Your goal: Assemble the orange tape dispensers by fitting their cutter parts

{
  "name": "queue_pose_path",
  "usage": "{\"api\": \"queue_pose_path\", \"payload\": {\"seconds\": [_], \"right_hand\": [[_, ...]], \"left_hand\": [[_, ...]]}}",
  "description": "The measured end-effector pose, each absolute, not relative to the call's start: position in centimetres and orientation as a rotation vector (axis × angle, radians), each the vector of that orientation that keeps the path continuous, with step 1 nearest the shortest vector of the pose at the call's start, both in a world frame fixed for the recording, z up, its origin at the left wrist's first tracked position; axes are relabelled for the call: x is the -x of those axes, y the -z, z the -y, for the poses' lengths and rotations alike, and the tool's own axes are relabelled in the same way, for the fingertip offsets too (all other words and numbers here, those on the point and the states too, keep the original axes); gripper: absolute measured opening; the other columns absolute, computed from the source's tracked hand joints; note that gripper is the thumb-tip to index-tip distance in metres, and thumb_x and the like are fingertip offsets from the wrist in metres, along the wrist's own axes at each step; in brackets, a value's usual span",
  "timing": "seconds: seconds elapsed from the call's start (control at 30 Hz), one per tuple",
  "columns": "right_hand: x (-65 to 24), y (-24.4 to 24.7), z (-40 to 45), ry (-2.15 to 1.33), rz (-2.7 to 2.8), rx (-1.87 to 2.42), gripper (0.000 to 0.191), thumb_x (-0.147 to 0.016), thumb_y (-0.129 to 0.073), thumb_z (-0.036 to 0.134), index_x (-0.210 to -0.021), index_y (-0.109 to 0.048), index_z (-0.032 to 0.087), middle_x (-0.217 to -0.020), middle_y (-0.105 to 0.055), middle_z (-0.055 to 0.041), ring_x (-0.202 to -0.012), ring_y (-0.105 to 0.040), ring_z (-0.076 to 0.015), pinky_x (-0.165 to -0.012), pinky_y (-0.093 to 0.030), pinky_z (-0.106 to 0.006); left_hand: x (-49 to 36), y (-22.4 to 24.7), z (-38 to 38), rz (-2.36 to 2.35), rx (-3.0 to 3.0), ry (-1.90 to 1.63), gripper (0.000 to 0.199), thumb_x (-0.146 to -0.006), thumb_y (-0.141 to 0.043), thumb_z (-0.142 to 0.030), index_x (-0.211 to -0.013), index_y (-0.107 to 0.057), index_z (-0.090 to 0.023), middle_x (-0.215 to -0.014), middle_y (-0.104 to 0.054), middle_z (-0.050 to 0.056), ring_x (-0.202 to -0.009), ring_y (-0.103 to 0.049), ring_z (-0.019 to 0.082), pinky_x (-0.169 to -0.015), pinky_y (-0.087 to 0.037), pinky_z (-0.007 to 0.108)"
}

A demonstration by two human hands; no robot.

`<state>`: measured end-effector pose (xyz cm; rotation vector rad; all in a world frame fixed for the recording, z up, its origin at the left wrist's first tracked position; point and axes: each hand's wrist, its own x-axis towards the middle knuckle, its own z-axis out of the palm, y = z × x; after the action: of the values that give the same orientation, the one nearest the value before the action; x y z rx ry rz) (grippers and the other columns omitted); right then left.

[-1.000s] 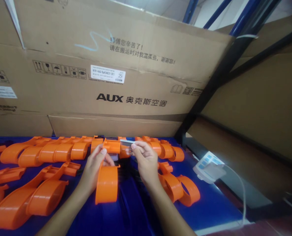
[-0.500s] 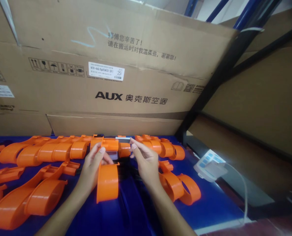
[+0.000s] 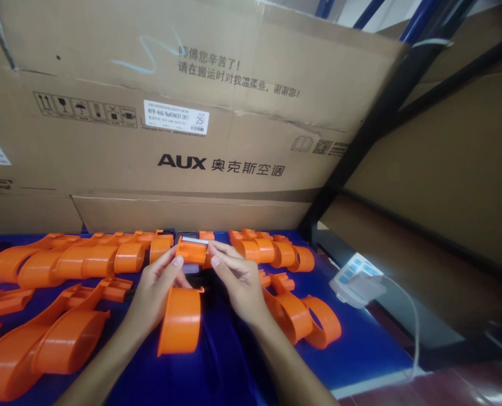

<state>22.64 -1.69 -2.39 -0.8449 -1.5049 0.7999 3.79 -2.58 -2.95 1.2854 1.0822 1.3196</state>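
Note:
My left hand (image 3: 160,282) is closed around the neck of an orange plastic tape dispenser (image 3: 180,320), its wide ring hanging below the fingers. At the dispenser's upper end lies a serrated metal blade (image 3: 195,241), teeth upward, along the edge of the orange head. My right hand (image 3: 239,282) pinches the blade's right end between thumb and fingers. Whether the blade is seated in the head I cannot tell. Behind the hands stand more orange tape dispensers (image 3: 130,257), partly hidden by the fingers.
Rows of orange dispensers lie left and right on the blue table surface (image 3: 360,352). A large cardboard box (image 3: 119,152) forms the back wall. At right are a dark metal rack post (image 3: 352,155) and a white device (image 3: 356,280) with a cable.
My right hand has brought the blade leftward onto the head of the dispenser in my left hand. The dispenser has tilted slightly, and the camera view has shifted a little.

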Motion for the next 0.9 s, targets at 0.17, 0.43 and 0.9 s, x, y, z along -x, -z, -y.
{"api": "queue_pose_path", "payload": {"seconds": [0.17,0.43,0.9], "right_hand": [[-23.1,1.9,1.4,-0.766,1.582,0.869,0.027,-0.098,-0.065,0.038,-0.118,-0.079,0.028,-0.124,-0.076,-0.0072,-0.117,-0.07,-0.0269,-0.105,-0.053,-0.048],[-27.0,1.4,0.2,-0.172,1.837,1.665,0.017,-0.093,-0.061,0.022,-0.101,-0.076,0.018,-0.099,-0.079,-0.0108,-0.095,-0.072,-0.0258,-0.084,-0.054,-0.036],[-26.0,1.0,1.4,0.033,2.148,2.204,0.023,-0.092,-0.066,0.038,-0.099,-0.074,0.017,-0.102,-0.075,-0.0193,-0.106,-0.068,-0.0345,-0.081,-0.05,-0.039]], "left_hand": [[-3.8,3.0,2.3,-1.066,-1.303,-1.279,0.04,-0.092,-0.062,-0.056,-0.079,-0.067,-0.018,-0.06,-0.069,0.002,-0.056,-0.057,0.015,-0.058,-0.043,0.024],[-3.4,2.6,2.6,-1.07,-1.046,-1.303,0.057,-0.087,-0.058,-0.068,-0.059,-0.062,-0.018,-0.051,-0.061,0.004,-0.041,-0.05,0.014,-0.042,-0.036,0.025],[-3.2,2.5,2.4,-1.049,-0.993,-1.334,0.055,-0.084,-0.063,-0.067,-0.06,-0.063,-0.018,-0.05,-0.061,0.003,-0.041,-0.053,0.014,-0.042,-0.039,0.024]]}}
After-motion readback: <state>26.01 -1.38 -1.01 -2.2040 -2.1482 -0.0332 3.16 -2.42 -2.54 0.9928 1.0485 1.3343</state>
